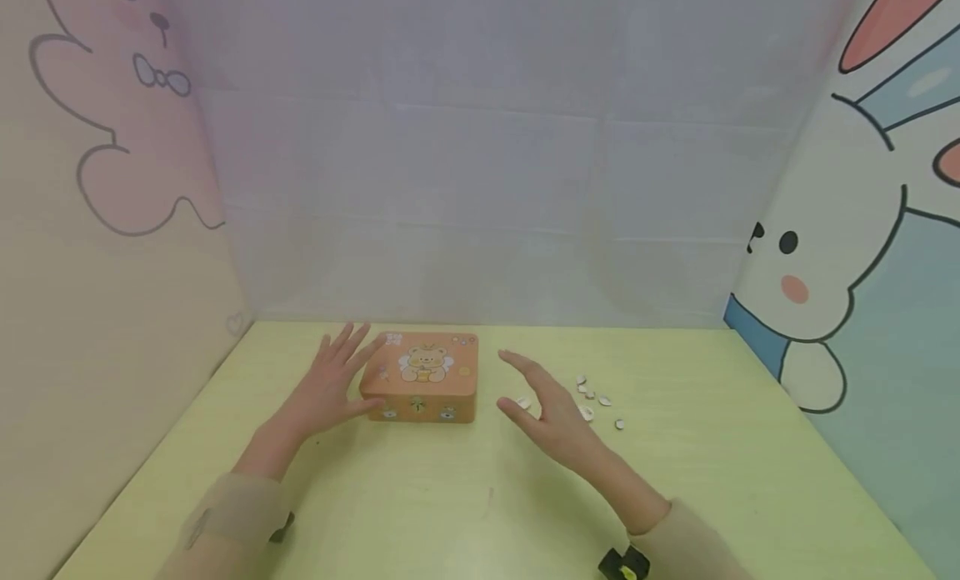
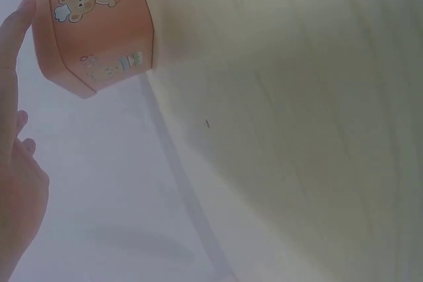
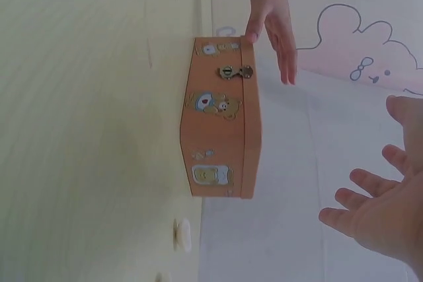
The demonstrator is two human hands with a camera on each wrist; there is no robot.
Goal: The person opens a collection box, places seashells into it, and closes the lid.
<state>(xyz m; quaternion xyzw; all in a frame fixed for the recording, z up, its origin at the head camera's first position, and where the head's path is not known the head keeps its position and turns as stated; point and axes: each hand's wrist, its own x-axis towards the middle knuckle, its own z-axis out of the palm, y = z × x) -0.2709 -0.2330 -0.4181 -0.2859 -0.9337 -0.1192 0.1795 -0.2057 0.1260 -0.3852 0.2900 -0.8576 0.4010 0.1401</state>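
Left hand (image 1: 330, 384): was spread, holding nothing, right by the left edge of the orange box (image 1: 420, 376), couldn't tell if touching
Right hand (image 1: 558, 417): also empty, hovered off its right side
Box spot: sat toward the worktop (image 1: 450, 497)'s back
White bits (image 1: 604, 401): lay off right

Hazy, diffuse light softly shadows the table (image 1: 442, 513).

Yellow table (image 1: 420, 497), orange box (image 1: 422, 376), small white pieces (image 1: 587, 413)
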